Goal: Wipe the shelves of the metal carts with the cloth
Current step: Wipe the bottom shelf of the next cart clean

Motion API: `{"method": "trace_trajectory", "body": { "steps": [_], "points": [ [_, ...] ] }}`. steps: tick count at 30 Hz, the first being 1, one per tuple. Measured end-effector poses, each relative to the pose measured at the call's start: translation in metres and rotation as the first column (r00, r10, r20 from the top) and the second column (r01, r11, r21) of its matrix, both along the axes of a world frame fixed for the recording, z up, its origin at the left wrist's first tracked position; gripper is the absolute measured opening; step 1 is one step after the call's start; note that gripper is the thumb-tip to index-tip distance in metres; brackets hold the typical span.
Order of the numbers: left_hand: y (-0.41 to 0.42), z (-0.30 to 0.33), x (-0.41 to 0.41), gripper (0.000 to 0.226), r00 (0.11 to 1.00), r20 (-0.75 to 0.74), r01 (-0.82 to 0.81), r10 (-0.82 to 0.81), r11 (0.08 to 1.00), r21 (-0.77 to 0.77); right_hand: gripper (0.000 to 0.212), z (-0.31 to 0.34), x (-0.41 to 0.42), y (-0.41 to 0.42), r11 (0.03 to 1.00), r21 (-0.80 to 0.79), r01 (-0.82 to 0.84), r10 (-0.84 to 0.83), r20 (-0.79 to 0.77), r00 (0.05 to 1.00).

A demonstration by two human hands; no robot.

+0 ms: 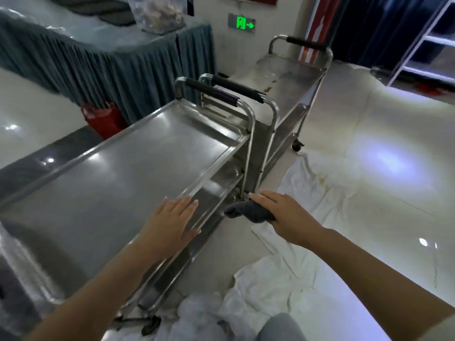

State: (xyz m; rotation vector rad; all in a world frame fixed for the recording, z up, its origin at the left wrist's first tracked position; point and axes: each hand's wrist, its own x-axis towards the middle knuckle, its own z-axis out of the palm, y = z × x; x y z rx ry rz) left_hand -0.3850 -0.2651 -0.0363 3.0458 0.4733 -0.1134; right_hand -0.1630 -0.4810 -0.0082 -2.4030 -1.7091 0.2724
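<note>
While the left hand (176, 221) is lying flat with straight fingers on the near edge of the top shelf (128, 173) of the nearest metal cart (248, 143), the right hand (283, 212) is holding a dark grey cloth (246, 212) just off the cart's side, level with the shelf below; its grip is closing round the bunched cloth, fingers stretched forward over it. That top shelf is looking shiny and free of marks, so by my judgement it is likely wiped already, though the frame cannot prove it. The lower shelf (214, 193) is showing only as a narrow strip under the rim, and I judge it to be the step in hand. Beyond, a second cart (270, 114) is standing handle to handle with the first, and a third cart (290, 77) by the wall is bearing brownish spots and smears on its top, so a good part of the work is seeming to remain.

White sheets (320, 193) are lying crumpled on the glossy floor right beside the carts, where feet or wheels could be catching. A skirted tabletop (86, 45) with a clear bag on it is standing at the back left, a red container (103, 119) sitting at its foot, and a green exit sign (242, 22) is glowing on the wall.
</note>
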Motion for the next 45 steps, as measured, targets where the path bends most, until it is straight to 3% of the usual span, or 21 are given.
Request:
{"method": "trace_trajectory", "body": {
  "steps": [6,11,14,17,21,24,31,35,39,45],
  "points": [
    [0.017,-0.013,0.013,0.072,0.981,-0.02,-0.195,0.195,0.98,-0.023,0.066,-0.023,0.056,0.073,0.981,-0.026,-0.194,0.192,-0.064,0.979],
    [-0.001,-0.025,0.033,0.066,0.933,-0.049,-0.359,0.358,0.933,-0.035,0.068,-0.048,0.103,0.13,0.893,-0.084,-0.442,0.435,-0.094,0.896],
    [-0.025,-0.028,0.047,0.063,0.866,-0.025,-0.5,0.5,0.863,-0.073,0.07,-0.059,0.125,0.157,0.822,-0.117,-0.557,0.535,-0.172,0.827],
    [-0.048,-0.053,0.054,0.065,0.762,-0.112,-0.648,0.638,0.753,-0.115,0.068,-0.079,0.141,0.174,0.767,-0.123,-0.63,0.6,-0.211,0.772],
    [-0.066,-0.082,0.069,0.066,0.668,-0.21,-0.744,0.714,0.648,-0.165,0.067,-0.115,0.154,0.186,0.719,-0.128,-0.684,0.636,-0.275,0.721],
    [-0.074,-0.113,0.077,0.066,0.642,-0.257,-0.765,0.722,0.627,-0.15,0.065,-0.153,0.156,0.186,0.709,-0.132,-0.693,0.629,-0.325,0.706],
    [-0.079,-0.27,0.088,0.066,0.587,-0.284,-0.809,0.758,0.564,-0.168,0.062,-0.309,0.158,0.179,0.791,-0.118,-0.601,0.52,-0.39,0.76],
    [-0.059,-0.387,0.085,0.064,0.548,-0.282,-0.836,0.787,0.525,-0.158,0.062,-0.426,0.151,0.187,0.835,-0.119,-0.537,0.478,-0.325,0.816],
    [-0.029,-0.508,0.081,0.064,0.495,-0.254,-0.869,0.831,0.483,-0.111,0.057,-0.536,0.142,0.215,0.829,-0.063,-0.555,0.507,-0.334,0.795],
    [0.018,-0.652,0.075,0.066,0.429,-0.164,-0.903,0.888,0.428,-0.045,0.067,-0.671,0.137,0.267,0.81,-0.087,-0.579,0.564,-0.152,0.812]
  ]
}}
